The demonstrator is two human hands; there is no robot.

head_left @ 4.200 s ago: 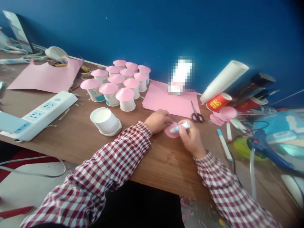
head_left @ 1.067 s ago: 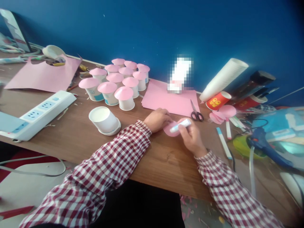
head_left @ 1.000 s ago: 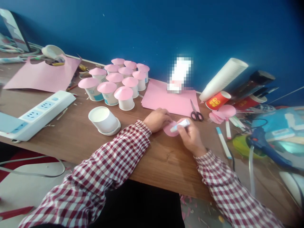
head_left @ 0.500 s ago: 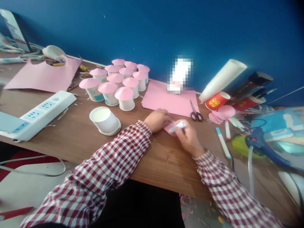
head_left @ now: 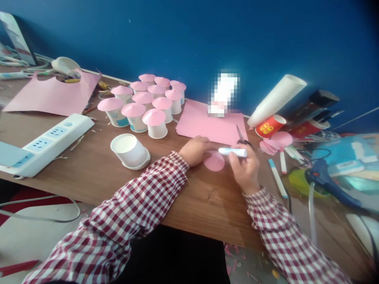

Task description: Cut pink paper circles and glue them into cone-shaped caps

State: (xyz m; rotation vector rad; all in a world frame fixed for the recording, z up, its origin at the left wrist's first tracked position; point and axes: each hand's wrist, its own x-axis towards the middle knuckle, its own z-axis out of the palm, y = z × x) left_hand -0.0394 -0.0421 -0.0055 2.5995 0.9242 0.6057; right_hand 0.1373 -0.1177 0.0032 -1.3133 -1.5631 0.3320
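Observation:
A small pink paper disc (head_left: 214,161) lies on the brown tabletop in front of me. My left hand (head_left: 194,151) rests with curled fingers at its upper left edge; the fingertips are partly hidden. In my right hand (head_left: 245,165) is a white marker (head_left: 232,152), held sideways between thumb and fingers just right of the disc. A pair of scissors (head_left: 242,138) lies behind that hand, its handles mostly covered. Left of my left forearm, an upturned white paper cup (head_left: 127,148) stands on a round white base.
Several cups with pink cone roofs (head_left: 154,118) stand at the back left. Pink paper sheets (head_left: 198,122) lie behind my hands. A power strip (head_left: 53,140) is on the left. Stacked cups (head_left: 278,98), another marker (head_left: 277,177) and a blue glue gun (head_left: 325,177) are on the right.
My right hand has moved right, drawing the white marker away from the pink disc. The disc now shows fully round and flat. My left hand has barely moved.

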